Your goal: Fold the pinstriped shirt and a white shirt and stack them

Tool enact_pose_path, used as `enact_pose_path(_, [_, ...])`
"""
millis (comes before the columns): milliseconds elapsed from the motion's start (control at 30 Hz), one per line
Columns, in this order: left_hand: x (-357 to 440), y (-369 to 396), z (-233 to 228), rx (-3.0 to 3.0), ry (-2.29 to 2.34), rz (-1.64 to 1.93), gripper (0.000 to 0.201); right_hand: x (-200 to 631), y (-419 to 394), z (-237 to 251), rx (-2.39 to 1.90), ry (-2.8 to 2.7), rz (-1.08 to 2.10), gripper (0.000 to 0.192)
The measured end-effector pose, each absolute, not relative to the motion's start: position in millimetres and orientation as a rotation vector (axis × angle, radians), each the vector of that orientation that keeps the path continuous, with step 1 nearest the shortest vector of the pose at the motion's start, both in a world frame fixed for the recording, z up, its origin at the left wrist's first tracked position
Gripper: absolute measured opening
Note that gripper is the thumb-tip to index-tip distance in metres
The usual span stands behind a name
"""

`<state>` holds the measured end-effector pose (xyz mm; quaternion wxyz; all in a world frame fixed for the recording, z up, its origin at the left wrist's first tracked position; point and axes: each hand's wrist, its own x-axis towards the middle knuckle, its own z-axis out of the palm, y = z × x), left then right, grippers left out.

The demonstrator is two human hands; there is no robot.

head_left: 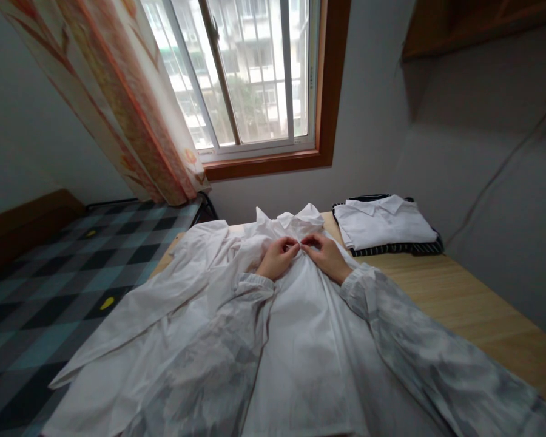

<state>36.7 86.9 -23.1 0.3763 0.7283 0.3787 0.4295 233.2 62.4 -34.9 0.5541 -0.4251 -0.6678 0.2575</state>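
Note:
A white shirt (300, 328) lies spread front-up on a wooden table (464, 297), collar toward the window. My left hand (277, 257) and my right hand (327, 256) meet at the shirt's front just below the collar (295, 220). Both pinch the fabric of the placket between fingers and thumb, fingertips almost touching. One sleeve of the shirt (164, 297) trails off to the left. My own sleeves are pale and mottled grey.
A folded white shirt (382, 226) rests on a dark striped folded garment (400, 247) at the table's far right. A bed with a blue-black checked cover (50, 285) lies left. Ahead are a window (250, 73) and a patterned curtain (118, 97); a wall stands right.

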Motion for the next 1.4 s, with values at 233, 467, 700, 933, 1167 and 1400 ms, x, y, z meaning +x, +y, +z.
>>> enact_pose_path(233, [37, 84, -19, 1.906, 1.025, 1.089, 0.039, 234, 64, -36, -1.035, -1.563, 0.632, 0.022])
enact_pose_path(467, [37, 86, -23, 1.883, 1.01, 1.114, 0.031, 232, 68, -43, -1.051, -1.508, 0.616, 0.022])
enact_pose_path(700, [38, 82, -24, 1.791, 1.117, 1.169, 0.021, 232, 65, -40, -1.154, -1.702, 0.341, 0.013])
enact_pose_path(933, [38, 80, -20, 1.764, 1.114, 1.207, 0.017, 237, 63, -26, -1.189, -1.822, 0.345, 0.009])
enact_pose_path(1167, [39, 80, -21, 1.702, 1.0, 1.243, 0.021, 233, 56, -19, -1.17, -1.914, 0.193, 0.01])
enact_pose_path(1400, [40, 82, -22, 1.67, 0.96, 1.26, 0.025, 234, 56, -23, -1.105, -1.927, 0.209, 0.016])
